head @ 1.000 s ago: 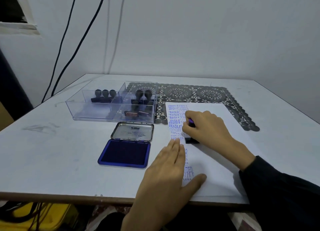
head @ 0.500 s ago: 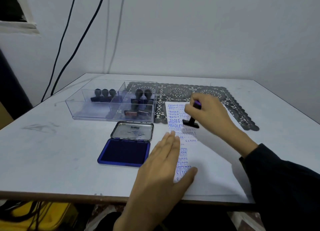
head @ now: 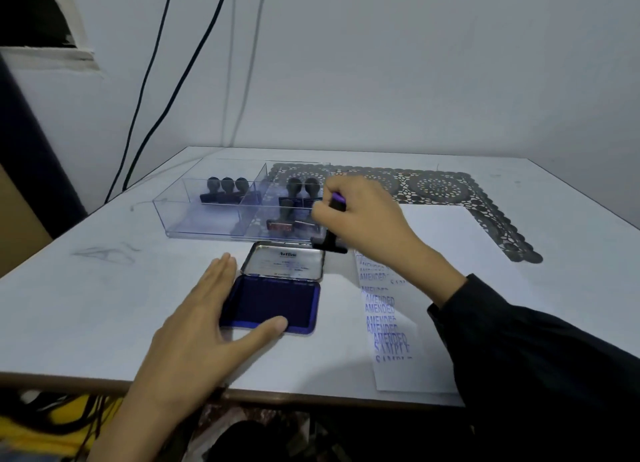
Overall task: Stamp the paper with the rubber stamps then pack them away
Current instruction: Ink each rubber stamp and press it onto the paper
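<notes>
right hand (head: 363,215) grips 1 stamp (head: 329,244) | tray (head: 162,215): 7 stamps (head: 227,186) (blurry) | 1 ink pad (head: 273,302)

Stamp held above ink pad lid
Right hand (head: 367,215) grips stamp (head: 329,239); left hand (head: 204,319) touches ink pad (head: 273,305).

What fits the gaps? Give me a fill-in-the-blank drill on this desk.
The ____ hand grips the stamp.
The ink pad lies ____.
Besides SAMPLE, the paper reads ____.
The tray's back left compartment holds ____ stamps.
Missing: right; open; AMENDED; three.
</notes>
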`<state>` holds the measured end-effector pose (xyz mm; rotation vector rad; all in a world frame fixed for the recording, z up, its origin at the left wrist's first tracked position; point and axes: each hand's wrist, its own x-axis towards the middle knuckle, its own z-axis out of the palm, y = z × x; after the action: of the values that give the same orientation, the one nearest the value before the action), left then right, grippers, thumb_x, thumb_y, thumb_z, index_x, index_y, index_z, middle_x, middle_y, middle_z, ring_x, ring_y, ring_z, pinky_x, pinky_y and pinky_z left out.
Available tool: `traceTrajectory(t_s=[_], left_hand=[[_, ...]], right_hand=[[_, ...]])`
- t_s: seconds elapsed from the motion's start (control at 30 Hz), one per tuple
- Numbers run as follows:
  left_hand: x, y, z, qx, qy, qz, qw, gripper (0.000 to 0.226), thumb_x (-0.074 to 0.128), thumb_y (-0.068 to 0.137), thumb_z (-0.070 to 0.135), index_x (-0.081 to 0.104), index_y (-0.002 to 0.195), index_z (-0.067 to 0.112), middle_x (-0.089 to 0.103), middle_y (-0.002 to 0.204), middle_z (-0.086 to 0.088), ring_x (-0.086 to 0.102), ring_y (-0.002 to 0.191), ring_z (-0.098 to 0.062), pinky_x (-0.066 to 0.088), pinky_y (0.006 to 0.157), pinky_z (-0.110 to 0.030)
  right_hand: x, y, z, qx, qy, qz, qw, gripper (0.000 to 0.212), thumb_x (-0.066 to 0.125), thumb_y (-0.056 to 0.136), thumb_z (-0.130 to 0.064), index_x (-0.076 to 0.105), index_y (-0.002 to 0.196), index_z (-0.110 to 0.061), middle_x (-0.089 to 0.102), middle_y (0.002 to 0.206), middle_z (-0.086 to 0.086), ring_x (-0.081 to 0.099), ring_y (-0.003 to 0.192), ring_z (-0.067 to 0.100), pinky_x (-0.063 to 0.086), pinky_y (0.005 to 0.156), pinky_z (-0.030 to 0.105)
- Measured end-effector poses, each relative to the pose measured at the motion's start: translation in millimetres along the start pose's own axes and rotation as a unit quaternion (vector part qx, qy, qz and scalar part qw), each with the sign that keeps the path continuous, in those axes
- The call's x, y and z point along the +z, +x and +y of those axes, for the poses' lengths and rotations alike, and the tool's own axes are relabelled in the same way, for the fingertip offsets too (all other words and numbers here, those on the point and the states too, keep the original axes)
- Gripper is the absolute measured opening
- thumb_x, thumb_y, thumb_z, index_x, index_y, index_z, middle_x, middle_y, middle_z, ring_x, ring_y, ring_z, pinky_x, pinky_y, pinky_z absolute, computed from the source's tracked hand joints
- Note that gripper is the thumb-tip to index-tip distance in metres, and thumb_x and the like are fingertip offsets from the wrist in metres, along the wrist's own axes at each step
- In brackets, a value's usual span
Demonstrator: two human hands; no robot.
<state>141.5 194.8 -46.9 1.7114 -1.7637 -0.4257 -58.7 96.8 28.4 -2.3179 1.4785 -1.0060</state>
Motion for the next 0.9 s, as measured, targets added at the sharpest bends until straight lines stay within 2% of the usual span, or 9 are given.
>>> traceTrajectory(t_s=[0.1, 0.23, 0.33, 0.47, 0.7, 0.9], left_hand=[[0, -1, -1, -0.008, 0.041, -0.017, 0.999, 0.122, 0.034, 0.045, 0.096, 0.011, 0.151, 0.039, 0.007, 0.15, 0.031, 0.007, 0.131, 0.015, 0.021, 0.112, -0.026], [6, 0, -1, -0.008, 0.097, -0.019, 0.995, 0.124, 0.023, 0.046, 0.099, 0.009, 0.152, 0.036, 0.012, 0.157, 0.021, 0.012, 0.143, 0.0, 0.026, 0.112, -0.03], [8, 1, -5, -0.012, 0.105, -0.015, 0.994, 0.121, 0.023, 0.047, 0.099, 0.011, 0.151, 0.037, 0.016, 0.156, 0.021, 0.015, 0.143, -0.002, 0.03, 0.11, -0.032], [10, 2, -9, 0.012, 0.094, -0.013, 0.995, 0.11, 0.029, 0.053, 0.099, 0.014, 0.147, 0.044, 0.035, 0.146, 0.022, 0.034, 0.135, -0.007, 0.043, 0.102, -0.037], [10, 2, -7, 0.019, 0.082, -0.003, 0.996, 0.109, 0.031, 0.051, 0.098, 0.017, 0.145, 0.045, 0.038, 0.144, 0.024, 0.034, 0.134, -0.004, 0.043, 0.102, -0.035], [9, 2, -4, 0.021, 0.073, 0.002, 0.997, 0.097, 0.037, 0.052, 0.095, 0.023, 0.137, 0.05, 0.044, 0.134, 0.026, 0.042, 0.129, -0.008, 0.047, 0.091, -0.035]], right_hand=[[18, -1, -12, -0.008, -0.009, -0.024, 1.0, 0.023, 0.056, 0.083, -0.029, 0.046, 0.066, -0.018, 0.046, 0.057, -0.004, 0.049, 0.062, 0.02, 0.028, 0.052, 0.027], [42, -3, -25, -0.026, -0.044, -0.063, 0.997, 0.021, 0.055, 0.084, -0.034, 0.05, 0.071, -0.018, 0.049, 0.064, -0.002, 0.051, 0.07, 0.026, 0.032, 0.057, 0.03], [57, -4, -32, -0.037, -0.058, -0.081, 0.994, 0.024, 0.055, 0.083, -0.031, 0.042, 0.067, -0.02, 0.044, 0.061, -0.005, 0.048, 0.068, 0.027, 0.031, 0.059, 0.031], [73, -7, -39, -0.07, -0.098, -0.048, 0.992, 0.017, 0.052, 0.084, -0.027, 0.042, 0.072, -0.018, 0.049, 0.072, 0.0, 0.045, 0.07, 0.029, 0.03, 0.06, 0.033], [80, -14, -40, -0.108, -0.127, 0.01, 0.986, 0.013, 0.048, 0.087, -0.024, 0.041, 0.078, -0.017, 0.05, 0.07, 0.0, 0.044, 0.062, 0.027, 0.023, 0.051, 0.03], [80, -9, -38, -0.1, -0.12, -0.013, 0.988, 0.013, 0.051, 0.085, -0.022, 0.042, 0.076, -0.016, 0.049, 0.068, 0.002, 0.044, 0.063, 0.029, 0.021, 0.05, 0.03]])
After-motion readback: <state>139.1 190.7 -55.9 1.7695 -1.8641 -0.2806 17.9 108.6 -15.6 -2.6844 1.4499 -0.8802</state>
